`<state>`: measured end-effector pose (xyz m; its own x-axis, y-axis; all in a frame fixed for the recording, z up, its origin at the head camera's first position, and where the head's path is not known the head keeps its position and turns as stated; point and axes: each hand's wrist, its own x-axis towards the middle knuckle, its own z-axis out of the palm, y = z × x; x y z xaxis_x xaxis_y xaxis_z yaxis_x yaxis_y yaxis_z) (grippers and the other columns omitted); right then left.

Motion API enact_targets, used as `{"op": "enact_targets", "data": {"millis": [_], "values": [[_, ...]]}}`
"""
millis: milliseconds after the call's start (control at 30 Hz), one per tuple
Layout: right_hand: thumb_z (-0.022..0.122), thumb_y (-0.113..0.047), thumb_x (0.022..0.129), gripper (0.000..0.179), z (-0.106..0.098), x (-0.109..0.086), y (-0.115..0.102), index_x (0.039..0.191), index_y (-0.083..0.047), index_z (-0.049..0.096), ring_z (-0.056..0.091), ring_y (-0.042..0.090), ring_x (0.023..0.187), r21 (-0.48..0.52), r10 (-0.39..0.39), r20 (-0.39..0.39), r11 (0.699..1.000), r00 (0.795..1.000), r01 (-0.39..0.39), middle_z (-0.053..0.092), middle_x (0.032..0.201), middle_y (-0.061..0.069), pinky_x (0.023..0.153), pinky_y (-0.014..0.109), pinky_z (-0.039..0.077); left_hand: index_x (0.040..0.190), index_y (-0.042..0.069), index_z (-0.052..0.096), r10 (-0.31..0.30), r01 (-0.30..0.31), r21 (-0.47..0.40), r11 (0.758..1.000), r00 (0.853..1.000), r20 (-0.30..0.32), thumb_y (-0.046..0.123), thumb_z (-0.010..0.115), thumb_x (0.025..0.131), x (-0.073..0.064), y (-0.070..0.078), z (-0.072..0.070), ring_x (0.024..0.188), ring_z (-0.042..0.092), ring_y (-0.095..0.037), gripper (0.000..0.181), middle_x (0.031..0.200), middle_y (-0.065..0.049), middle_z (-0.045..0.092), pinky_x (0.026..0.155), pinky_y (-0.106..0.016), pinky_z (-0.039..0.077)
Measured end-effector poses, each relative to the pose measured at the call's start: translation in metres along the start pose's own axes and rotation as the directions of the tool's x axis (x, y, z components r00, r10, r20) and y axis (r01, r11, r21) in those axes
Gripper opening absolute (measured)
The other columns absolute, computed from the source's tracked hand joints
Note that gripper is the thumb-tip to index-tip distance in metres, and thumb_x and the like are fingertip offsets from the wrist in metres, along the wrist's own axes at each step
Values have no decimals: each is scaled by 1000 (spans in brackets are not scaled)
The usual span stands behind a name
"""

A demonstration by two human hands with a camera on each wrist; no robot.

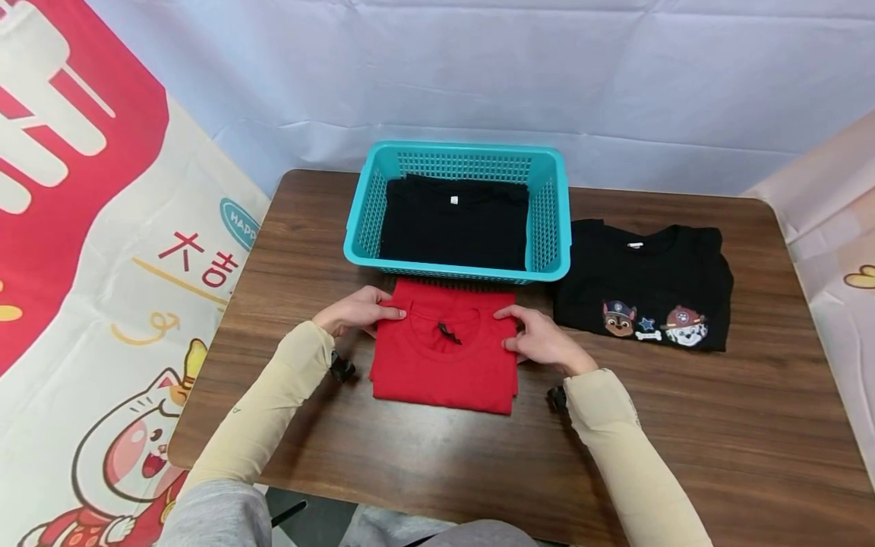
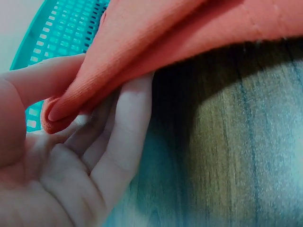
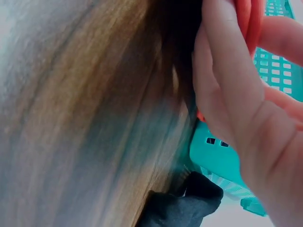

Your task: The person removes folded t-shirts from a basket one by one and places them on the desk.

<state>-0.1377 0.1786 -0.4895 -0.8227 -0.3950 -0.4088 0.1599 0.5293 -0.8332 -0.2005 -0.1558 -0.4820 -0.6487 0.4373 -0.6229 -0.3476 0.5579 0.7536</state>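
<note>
A folded red T-shirt (image 1: pixel 444 372) lies on the table in front of the basket, its collar facing up and a small dark label inside the neck. My left hand (image 1: pixel 357 310) pinches its left side, thumb on top and fingers underneath; in the left wrist view the folded red cloth (image 2: pixel 128 42) runs between thumb and fingers. On the opposite side my right hand (image 1: pixel 543 338) grips the shirt the same way, thumb over the cloth. In the right wrist view a strip of red cloth (image 3: pixel 249 19) sits between the fingers and thumb.
Just behind the red shirt stands a teal plastic basket (image 1: pixel 458 273) with a folded black shirt (image 1: pixel 451 228) inside. A folded black T-shirt with cartoon dog prints (image 1: pixel 642 281) lies right of the basket. White cloth (image 1: pixel 478 76) hangs behind the brown wooden table (image 1: pixel 752 425).
</note>
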Motion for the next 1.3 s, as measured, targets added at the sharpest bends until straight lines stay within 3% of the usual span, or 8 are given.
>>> {"op": "enact_targets", "data": {"millis": [200, 467, 800, 933, 1067, 1300], "values": [[59, -1, 89, 49, -2, 1, 1, 137, -1, 48, 62, 15, 63, 6, 22, 21, 1000, 1000, -22, 51, 123, 24, 64, 32, 58, 95, 4, 64, -15, 15, 13, 1000, 1000, -2, 21, 63, 93, 3, -1, 1, 62, 63, -10, 17, 71, 2, 67, 63, -30, 57], [60, -1, 90, 49, -6, 1, -1, 138, -1, 47, 64, 16, 70, 7, 27, 50, 1000, 998, -27, 49, 125, 25, 66, 35, 59, 95, 3, 64, -26, 27, 61, 998, 1000, -16, 21, 63, 93, 3, 0, 3, 59, 61, -8, 18, 67, 2, 64, 61, -27, 56], [60, -1, 90, 48, -7, 0, -3, 137, -1, 48, 64, 15, 68, -38, 17, 50, 999, 999, -15, 49, 125, 25, 65, 34, 59, 91, 3, 63, -35, 39, 115, 993, 999, -39, 21, 64, 93, 3, 3, 4, 56, 58, -8, 19, 64, 2, 61, 63, -30, 58], [61, -3, 90, 47, -9, -2, -6, 135, -1, 50, 65, 18, 67, -68, 13, 29, 998, 999, -11, 54, 115, 24, 65, 35, 59, 89, 2, 63, -33, 42, 139, 989, 997, -67, 21, 65, 93, -1, 6, 2, 57, 57, -9, 19, 63, 1, 59, 67, -34, 59], [63, -4, 90, 46, -13, -6, -8, 134, 1, 50, 66, 20, 69, -79, 19, -8, 997, 1000, -20, 58, 104, 22, 65, 35, 60, 99, 0, 64, -21, 44, 186, 982, 992, -127, 23, 66, 91, -8, 10, -2, 63, 60, -16, 24, 70, -3, 60, 70, -37, 59], [62, -7, 91, 44, -23, -12, -10, 132, 2, 51, 68, 22, 73, -118, 14, -44, 993, 999, -19, 60, 110, 23, 69, 34, 60, 114, -1, 62, -13, 56, 221, 974, 982, -190, 28, 66, 91, -19, 9, -17, 79, 68, -28, 38, 96, -17, 69, 73, -37, 58]]}}
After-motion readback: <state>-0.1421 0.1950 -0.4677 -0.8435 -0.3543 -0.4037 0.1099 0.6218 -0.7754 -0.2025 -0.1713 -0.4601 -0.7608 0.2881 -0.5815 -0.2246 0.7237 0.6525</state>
